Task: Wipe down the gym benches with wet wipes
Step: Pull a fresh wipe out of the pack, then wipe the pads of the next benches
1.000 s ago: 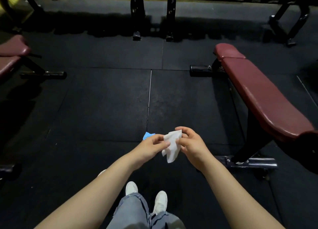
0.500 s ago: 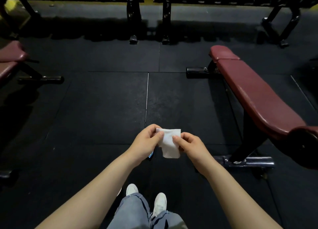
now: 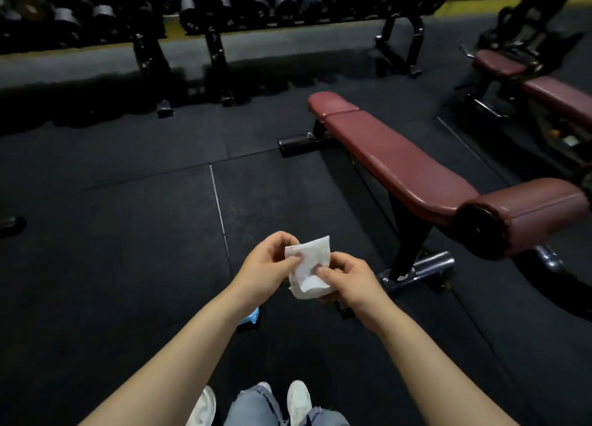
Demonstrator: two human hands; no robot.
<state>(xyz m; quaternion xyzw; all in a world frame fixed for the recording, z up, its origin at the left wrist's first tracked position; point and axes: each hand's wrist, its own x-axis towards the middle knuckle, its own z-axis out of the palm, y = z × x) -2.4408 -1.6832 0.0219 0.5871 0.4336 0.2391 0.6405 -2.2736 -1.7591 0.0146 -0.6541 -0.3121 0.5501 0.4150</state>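
Standing at six o'clock, the person's white shoes [image 3: 299, 400] point onto the black rubber floor [image 3: 128, 233]. Just ahead, both hands meet at the frame's centre: the left hand [image 3: 264, 265] pinches the upper left corner of a folded wet wipe [image 3: 309, 270] between thumb and fingers, and the right hand [image 3: 347, 281] pinches its lower right side, so both are closed on the one sheet. A blue packet [image 3: 251, 318] peeks out beneath the left wrist.

From that grip, the nearest maroon bench [image 3: 394, 163] lies toward two o'clock, well apart. Its long axis runs from about eleven o'clock down to four o'clock, ending at a roller pad [image 3: 525, 216]. The right hand is nearer, so it likely carries the wipe across. Farther off, a second bench [image 3: 557, 95] sits at one o'clock, and a dumbbell rack [image 3: 208, 6] lines twelve o'clock.
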